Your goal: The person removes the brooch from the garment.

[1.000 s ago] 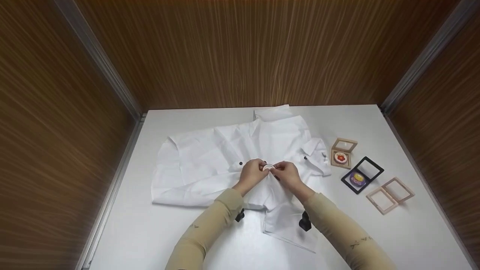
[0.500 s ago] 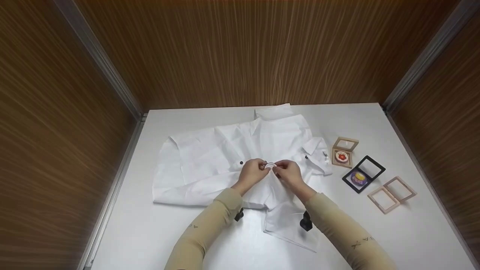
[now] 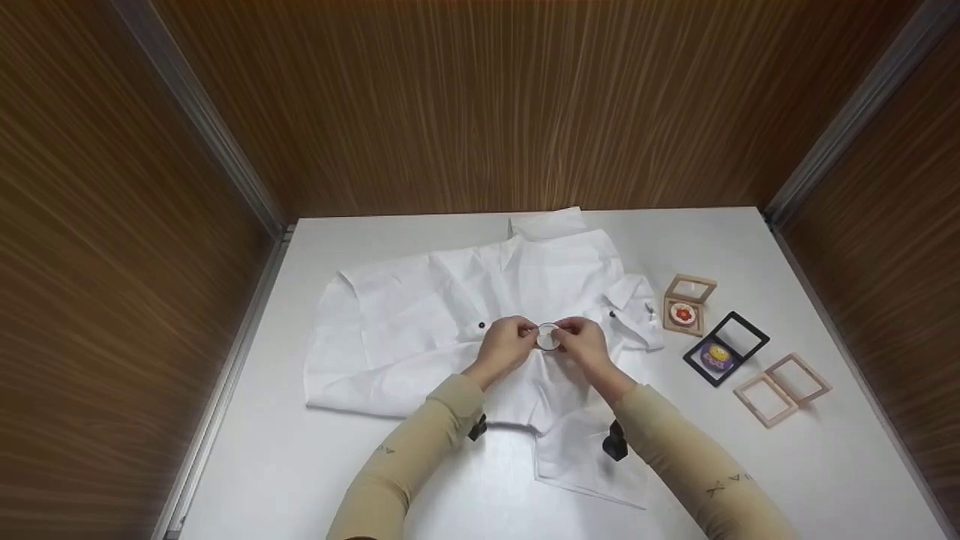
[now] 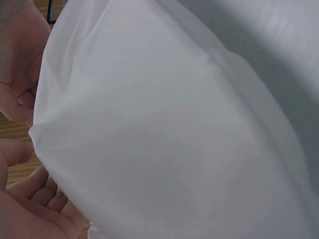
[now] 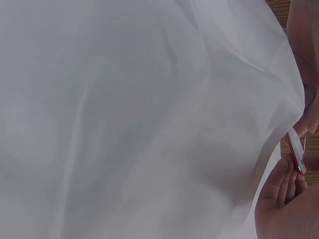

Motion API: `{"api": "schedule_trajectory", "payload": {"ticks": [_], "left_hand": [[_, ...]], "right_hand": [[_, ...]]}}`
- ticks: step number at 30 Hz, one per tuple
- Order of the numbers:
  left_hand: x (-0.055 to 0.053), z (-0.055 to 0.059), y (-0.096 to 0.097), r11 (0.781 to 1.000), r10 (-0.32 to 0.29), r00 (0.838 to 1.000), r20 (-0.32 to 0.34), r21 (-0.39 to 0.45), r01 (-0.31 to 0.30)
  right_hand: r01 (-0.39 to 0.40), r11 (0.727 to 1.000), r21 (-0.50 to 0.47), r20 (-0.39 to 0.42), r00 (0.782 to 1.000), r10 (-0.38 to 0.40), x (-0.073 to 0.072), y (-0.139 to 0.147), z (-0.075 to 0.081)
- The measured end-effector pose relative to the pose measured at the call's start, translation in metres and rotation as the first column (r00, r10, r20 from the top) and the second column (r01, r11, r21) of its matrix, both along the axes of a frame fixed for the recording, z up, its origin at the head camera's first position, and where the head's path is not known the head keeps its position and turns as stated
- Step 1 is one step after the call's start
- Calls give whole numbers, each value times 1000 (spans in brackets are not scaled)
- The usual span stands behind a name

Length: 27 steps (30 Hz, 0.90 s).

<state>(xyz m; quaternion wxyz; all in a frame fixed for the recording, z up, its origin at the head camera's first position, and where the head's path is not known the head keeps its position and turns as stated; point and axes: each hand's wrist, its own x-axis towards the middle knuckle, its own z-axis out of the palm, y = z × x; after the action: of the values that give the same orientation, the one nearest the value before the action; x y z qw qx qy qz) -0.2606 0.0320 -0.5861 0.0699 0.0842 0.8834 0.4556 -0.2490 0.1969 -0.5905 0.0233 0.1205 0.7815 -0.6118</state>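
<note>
A round pin badge [image 3: 547,337] with a dark rim is held over a white shirt [image 3: 397,315]. My left hand [image 3: 508,349] pinches the badge's left edge with curled fingertips. From the other side my right hand [image 3: 585,346] grips it, a fingertip lying across its face. In the right wrist view the badge [image 5: 296,152] appears edge-on, a thin needle sticking out beside it, between my left hand [image 5: 304,55] and right hand [image 5: 289,204]. Raised cloth [image 4: 149,114] fills most of the left wrist view and hides the badge there.
To the right, a tan case [image 3: 694,330] holds a red-flower badge [image 3: 682,314]. Nearby, a black case [image 3: 750,356] contains a purple-and-yellow badge [image 3: 715,358], and a pinkish case [image 3: 796,403] stands open. Wood-grain panels [image 3: 480,105] enclose the white table [image 3: 255,465].
The badge has tipped up, showing its round face instead of a narrow arc. My right hand has shifted slightly right, and the shirt's lower edge has moved a little.
</note>
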Motion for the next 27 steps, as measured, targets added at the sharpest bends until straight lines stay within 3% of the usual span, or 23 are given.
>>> {"api": "schedule_trajectory", "payload": {"ticks": [7, 21, 27], "left_hand": [[0, 3, 2, 1000, -13, 1000, -11, 27, 13], [-1, 6, 5, 998, -18, 999, 36, 66, 15], [1, 3, 5, 999, -9, 1000, -16, 42, 10]], "right_hand": [[16, 1000, -22, -8, 1000, -16, -1, -1, 1], [29, 996, -88, 45, 999, -26, -1, -1, 3], [7, 990, -139, 46, 999, -1, 3, -1, 2]]}}
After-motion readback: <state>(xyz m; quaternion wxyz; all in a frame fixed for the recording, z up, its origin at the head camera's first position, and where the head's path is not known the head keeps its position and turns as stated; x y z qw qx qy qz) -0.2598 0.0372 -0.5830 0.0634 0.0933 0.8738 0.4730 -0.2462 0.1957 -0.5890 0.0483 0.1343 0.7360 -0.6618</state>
